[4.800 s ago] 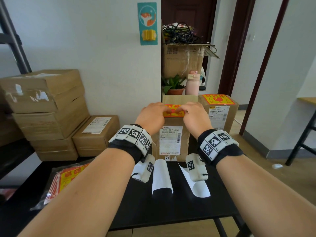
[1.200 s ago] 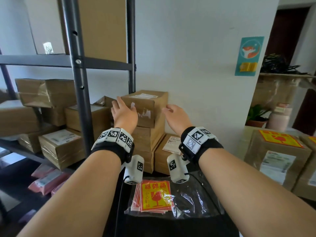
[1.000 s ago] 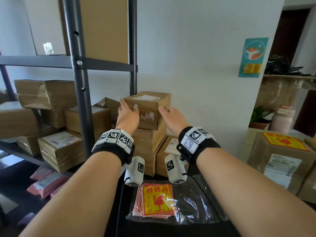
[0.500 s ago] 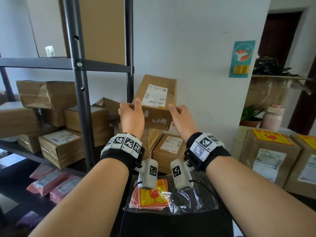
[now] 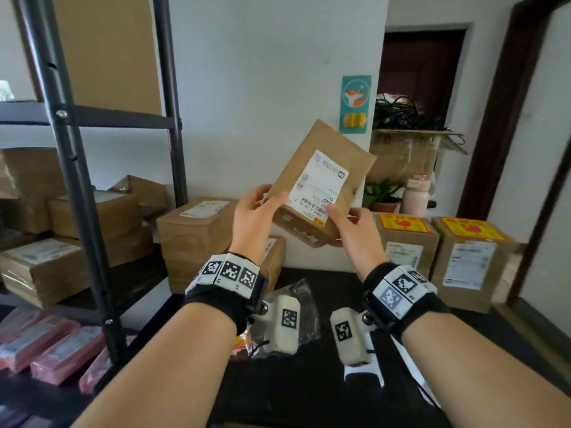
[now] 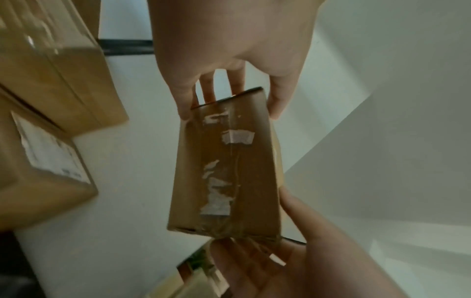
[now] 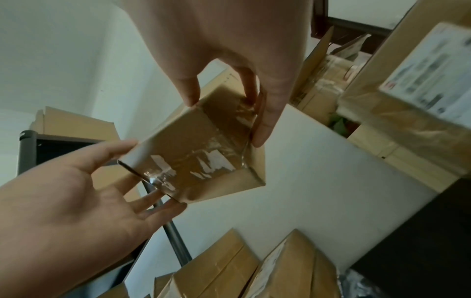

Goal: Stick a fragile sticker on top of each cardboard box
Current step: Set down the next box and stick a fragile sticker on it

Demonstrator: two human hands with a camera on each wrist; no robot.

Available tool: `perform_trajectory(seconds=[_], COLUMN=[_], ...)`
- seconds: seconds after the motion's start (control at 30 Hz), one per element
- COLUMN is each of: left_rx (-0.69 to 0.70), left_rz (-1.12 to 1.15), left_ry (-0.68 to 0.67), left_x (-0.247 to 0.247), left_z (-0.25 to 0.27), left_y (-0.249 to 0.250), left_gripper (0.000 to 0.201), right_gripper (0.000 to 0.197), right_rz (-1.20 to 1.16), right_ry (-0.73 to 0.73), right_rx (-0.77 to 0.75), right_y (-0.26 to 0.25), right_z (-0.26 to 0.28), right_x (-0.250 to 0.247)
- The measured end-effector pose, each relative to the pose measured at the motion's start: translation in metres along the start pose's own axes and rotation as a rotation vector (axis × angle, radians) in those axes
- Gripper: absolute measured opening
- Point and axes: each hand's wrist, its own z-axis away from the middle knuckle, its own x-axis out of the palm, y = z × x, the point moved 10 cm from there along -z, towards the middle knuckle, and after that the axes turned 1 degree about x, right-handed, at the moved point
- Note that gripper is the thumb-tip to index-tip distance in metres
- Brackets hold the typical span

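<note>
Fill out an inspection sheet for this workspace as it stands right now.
Surface: black table, partly bare.
Job's things: held box, tilted in the air, no fragile sticker visible; two stickered boxes standing at the table's right; sticker bag lying under the wrists.
Clutter: white backing papers lying on the table.
Grippers: left hand and right hand each grip an end of the held box.
Cables: dark tangle on top of a far carton.
Surroundings: metal shelf holding cartons, box stack against the wall, plant, pink bottle.
</note>
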Motion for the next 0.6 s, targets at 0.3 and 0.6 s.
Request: perform_trajectory(seconds=[0.3,0.6], left_rx=[0.063,0.337], left_rz=[-0.087,-0.481], left_ry=[-0.136,-0.180], left_x=[0.081,0.093], left_z=[0.014,0.019], left_y=[-0.001,0.051], left_gripper=[0.066,0.055], right_gripper=[0.047,0.064], right_rz=[0.046,0.506], right_ry=[0.017,0.231], right_rx=[0.069,-0.285], right_y=[0.014,-0.053], right_z=[0.020,0.026], right_x=[-0.068,-0.117])
